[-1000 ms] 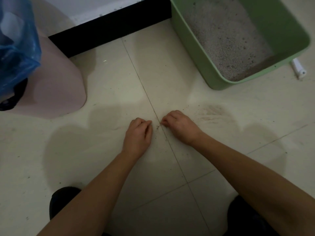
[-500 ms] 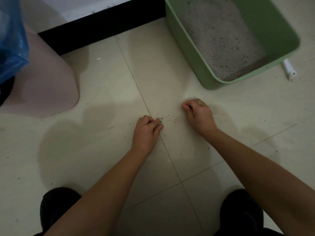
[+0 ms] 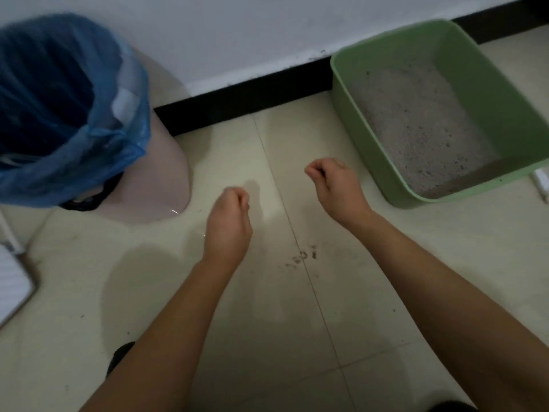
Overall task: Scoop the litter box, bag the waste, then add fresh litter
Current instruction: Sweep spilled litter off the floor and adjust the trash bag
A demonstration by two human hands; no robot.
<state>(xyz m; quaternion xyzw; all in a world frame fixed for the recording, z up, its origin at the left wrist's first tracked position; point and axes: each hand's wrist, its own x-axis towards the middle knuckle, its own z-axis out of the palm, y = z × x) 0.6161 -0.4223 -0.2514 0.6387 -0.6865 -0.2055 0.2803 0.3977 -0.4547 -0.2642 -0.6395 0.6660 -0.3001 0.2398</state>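
Observation:
The green litter box point(image 3: 490, 84) stands on the floor at the right against the wall, with grey litter point(image 3: 416, 123) in it. At the left is a pink bin point(image 3: 160, 179) lined with a blue bag point(image 3: 59, 114), its mouth open. My left hand point(image 3: 230, 215) hovers above the tile just right of the bin, fingertips pinched together. My right hand point(image 3: 332, 185) is raised next to the box's near left corner, also pinched shut. Whether either pinch holds anything is hidden. A few spilled litter grains point(image 3: 303, 257) lie on the floor between my forearms.
A black skirting board point(image 3: 243, 96) runs along the white wall behind. A white object point(image 3: 542, 179) lies on the floor right of the box. A white ribbed panel point(image 3: 12, 281) sits at the left edge. My dark shoe point(image 3: 118, 358) shows below my left arm.
Both hands have lifted off the floor and drawn apart, away from the grains. The view has tilted up, so the bin's mouth and the wall now show.

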